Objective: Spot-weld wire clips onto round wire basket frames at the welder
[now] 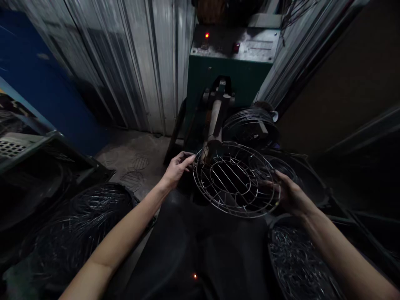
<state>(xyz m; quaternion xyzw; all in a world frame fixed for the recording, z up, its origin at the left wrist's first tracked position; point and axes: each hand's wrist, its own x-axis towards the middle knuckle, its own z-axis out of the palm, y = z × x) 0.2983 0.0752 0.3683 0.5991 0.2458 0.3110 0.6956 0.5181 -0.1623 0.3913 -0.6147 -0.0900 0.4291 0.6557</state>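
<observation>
Both my hands hold a round wire basket (239, 211) by its rim, tilted in front of a spot-welding machine (231, 71). My left hand (177, 168) pinches the left side of the rim between thumb and fingers. On the opposite side my right hand (289, 191) grips the rim, some of its fingers reaching behind the wires. Straight wires cross the basket's inner ring. The machine's cylindrical arm (215, 118) comes down right at the basket's upper left edge; whether they touch I cannot tell.
A tub of small bent wire pieces (300, 258) stands at lower right. Cut wires (96, 204) fill a container at left, near a dark crate (59, 156). Wire rings (250, 118) are stacked beside the machine. Round wire grids (140, 163) lie on the floor. A spark (195, 276) glows low down.
</observation>
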